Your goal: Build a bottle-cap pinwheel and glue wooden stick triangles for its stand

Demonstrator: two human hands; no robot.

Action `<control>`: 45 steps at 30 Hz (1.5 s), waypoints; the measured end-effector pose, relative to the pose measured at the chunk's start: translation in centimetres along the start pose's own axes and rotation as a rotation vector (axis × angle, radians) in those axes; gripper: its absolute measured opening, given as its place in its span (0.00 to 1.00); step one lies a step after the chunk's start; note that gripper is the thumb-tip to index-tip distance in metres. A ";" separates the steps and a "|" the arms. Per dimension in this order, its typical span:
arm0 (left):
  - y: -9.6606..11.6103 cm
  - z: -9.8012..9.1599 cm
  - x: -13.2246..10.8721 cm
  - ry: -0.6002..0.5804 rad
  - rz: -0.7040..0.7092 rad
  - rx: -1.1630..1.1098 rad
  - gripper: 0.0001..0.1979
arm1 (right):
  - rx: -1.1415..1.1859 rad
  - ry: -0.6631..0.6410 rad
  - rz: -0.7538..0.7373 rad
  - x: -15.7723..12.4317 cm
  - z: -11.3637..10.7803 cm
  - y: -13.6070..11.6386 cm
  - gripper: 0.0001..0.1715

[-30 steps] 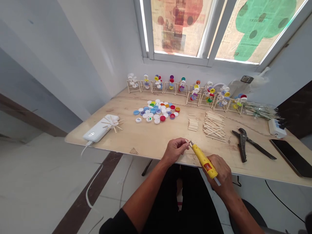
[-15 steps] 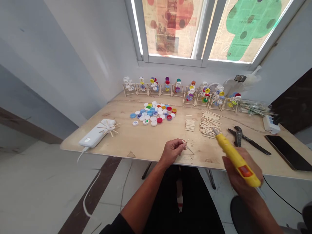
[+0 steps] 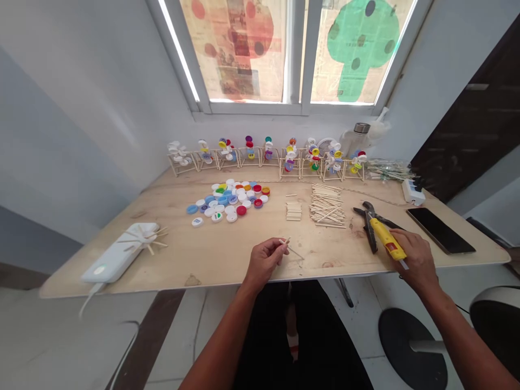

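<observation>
Left hand [image 3: 265, 261]: grip pinched on crossed sticks [image 3: 296, 253], likely steadying them; right hand [image 3: 415, 260]: grip wrapped round glue gun [image 3: 388, 239], front over pliers [image 3: 371, 238] (perhaps sparing desk [image 3: 235, 252] heat).

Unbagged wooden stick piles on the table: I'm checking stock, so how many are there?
2: a small pile of short, pale wooden sticks, right of the multicoloured plastic caps, and a larger pile of longer sticks immediately right of it. Others may be hidden.

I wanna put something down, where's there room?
Bare wooden tabletop: between the white rectangular device and the left hand, in front of the colourful plastic caps. Crowded: around the yellow glue gun, black metal pliers and black rectangular phone.
</observation>
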State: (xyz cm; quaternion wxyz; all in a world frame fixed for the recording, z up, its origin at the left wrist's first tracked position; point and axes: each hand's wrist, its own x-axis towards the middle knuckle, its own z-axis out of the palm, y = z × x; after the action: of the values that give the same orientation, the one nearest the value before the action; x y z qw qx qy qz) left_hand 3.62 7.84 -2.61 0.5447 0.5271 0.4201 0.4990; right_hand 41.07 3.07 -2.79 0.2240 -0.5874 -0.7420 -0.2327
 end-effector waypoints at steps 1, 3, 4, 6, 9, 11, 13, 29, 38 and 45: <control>-0.1 0.0 0.0 0.002 -0.006 0.000 0.12 | -0.012 -0.030 -0.008 -0.1 0.4 0.6 0.18; -0.2 -0.1 0.1 0.003 -0.015 -0.003 0.12 | -0.028 -0.080 -0.029 0.2 0.9 1.4 0.18; -0.3 -0.1 0.1 0.003 -0.017 -0.005 0.12 | -0.037 -0.097 -0.039 0.4 1.1 1.6 0.17; -0.4 -0.1 0.2 0.001 -0.018 -0.010 0.12 | -0.059 -0.126 -0.060 0.8 1.4 1.8 0.17; -0.3 0.0 0.2 0.001 -0.020 -0.020 0.11 | -0.079 -0.179 -0.096 1.2 1.7 2.2 0.17; -0.2 0.1 0.1 0.008 -0.022 -0.029 0.11 | -0.071 -0.218 -0.108 1.2 1.8 2.5 0.19; -0.2 0.2 0.1 0.016 -0.021 -0.041 0.11 | -0.049 -0.250 -0.107 1.0 1.8 2.9 0.22; -0.3 0.1 0.2 0.020 -0.028 -0.147 0.12 | 0.629 -0.090 0.036 4.3 -1.4 -13.5 0.11; -0.5 0.0 0.3 -0.010 -0.009 -0.127 0.14 | 0.740 -0.153 0.013 5.9 3.1 -20.1 0.08; -0.4 -0.1 0.2 -0.011 -0.007 -0.144 0.12 | 0.706 -0.151 0.034 5.8 4.0 -20.2 0.06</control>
State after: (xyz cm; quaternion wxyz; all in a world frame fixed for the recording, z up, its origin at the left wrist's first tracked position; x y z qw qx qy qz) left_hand 3.62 8.09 -3.05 0.5851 0.4878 0.3820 0.5232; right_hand 19.88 5.87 -4.11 0.3616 -0.5017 -0.7812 0.0857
